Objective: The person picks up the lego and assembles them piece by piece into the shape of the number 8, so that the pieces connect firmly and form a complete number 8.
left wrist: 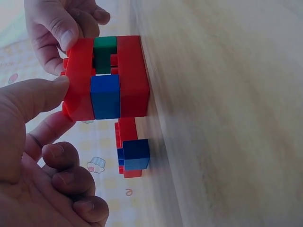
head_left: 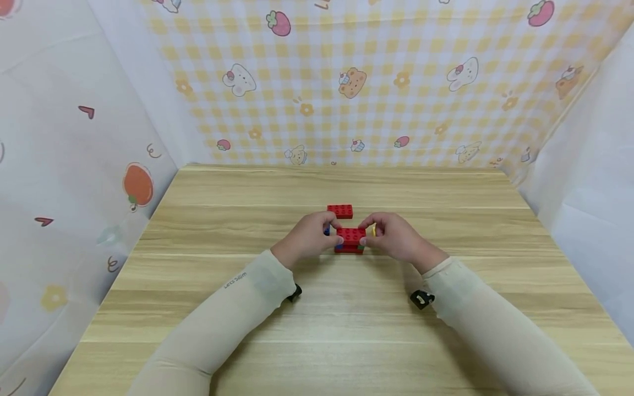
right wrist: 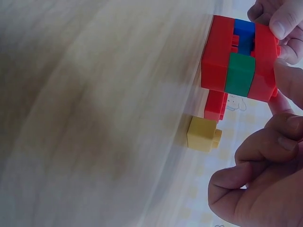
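Fingers of the left hand (head_left: 309,235) and right hand (head_left: 396,237) pinch the top brick (head_left: 351,236) at opposite ends; beneath them, a blue brick (left wrist: 105,97) and green brick (right wrist: 240,74) separate it from the bottom brick (left wrist: 134,78). Beyond the fingers lies a spare brick (head_left: 339,211).

Cream sleeves (head_left: 213,324), black wrist pieces (head_left: 422,299)

lower red brick (left wrist: 135,90) partly hidden, sleeves (head_left: 218,324) cropped

"Lets" (rest unclear) on left sleeve (head_left: 223,319)
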`<action>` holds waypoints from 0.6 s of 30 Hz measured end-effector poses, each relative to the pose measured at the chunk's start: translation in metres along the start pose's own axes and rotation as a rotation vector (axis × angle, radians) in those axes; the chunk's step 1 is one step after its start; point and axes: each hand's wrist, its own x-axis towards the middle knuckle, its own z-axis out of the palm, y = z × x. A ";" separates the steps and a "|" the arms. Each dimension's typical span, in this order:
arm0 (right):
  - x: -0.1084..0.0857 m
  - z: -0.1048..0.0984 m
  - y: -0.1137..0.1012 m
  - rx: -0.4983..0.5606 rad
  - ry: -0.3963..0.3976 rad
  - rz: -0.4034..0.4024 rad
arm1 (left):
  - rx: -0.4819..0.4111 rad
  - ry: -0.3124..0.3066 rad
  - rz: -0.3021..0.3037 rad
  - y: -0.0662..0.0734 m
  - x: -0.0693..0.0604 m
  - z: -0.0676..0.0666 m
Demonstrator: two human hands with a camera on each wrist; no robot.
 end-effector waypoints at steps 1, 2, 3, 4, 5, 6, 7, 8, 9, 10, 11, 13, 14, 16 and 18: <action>0.000 0.000 0.000 0.004 0.001 -0.001 | -0.003 0.000 0.000 0.000 0.000 0.000; 0.000 0.000 0.001 0.010 0.005 0.000 | -0.005 0.002 0.002 0.000 0.000 0.000; 0.000 0.000 0.001 0.014 0.006 -0.003 | -0.006 0.004 0.004 0.000 -0.001 0.000; 0.000 0.001 0.002 0.020 0.007 -0.005 | -0.006 0.007 0.006 0.000 -0.001 0.000; -0.001 0.001 0.002 0.027 0.008 -0.004 | -0.005 0.011 0.010 0.000 -0.001 0.000; -0.001 0.001 0.002 0.035 0.010 -0.001 | -0.006 0.014 0.015 0.000 -0.001 0.000; -0.001 0.002 0.002 0.041 0.010 0.000 | -0.007 0.017 0.022 0.000 -0.001 0.000; -0.001 0.002 0.002 0.047 0.010 -0.001 | -0.009 0.019 0.028 0.000 -0.001 0.000; -0.002 0.002 0.003 0.053 0.012 0.001 | -0.011 0.020 0.035 -0.001 -0.001 0.000; -0.002 0.003 0.003 0.058 0.014 0.004 | -0.016 0.021 0.041 -0.002 -0.001 0.000; -0.002 0.003 0.003 0.062 0.017 0.008 | -0.021 0.020 0.045 -0.002 -0.001 0.000; -0.002 0.003 0.004 0.064 0.017 0.008 | -0.031 0.016 0.053 -0.004 -0.001 0.000; -0.002 0.003 0.005 0.067 0.017 0.011 | -0.037 0.013 0.055 -0.005 -0.001 0.000; -0.002 0.004 0.005 0.073 0.015 0.015 | -0.048 0.009 0.051 -0.008 -0.002 -0.001; -0.002 0.004 0.006 0.076 0.010 0.017 | -0.063 0.003 0.045 -0.010 -0.002 -0.003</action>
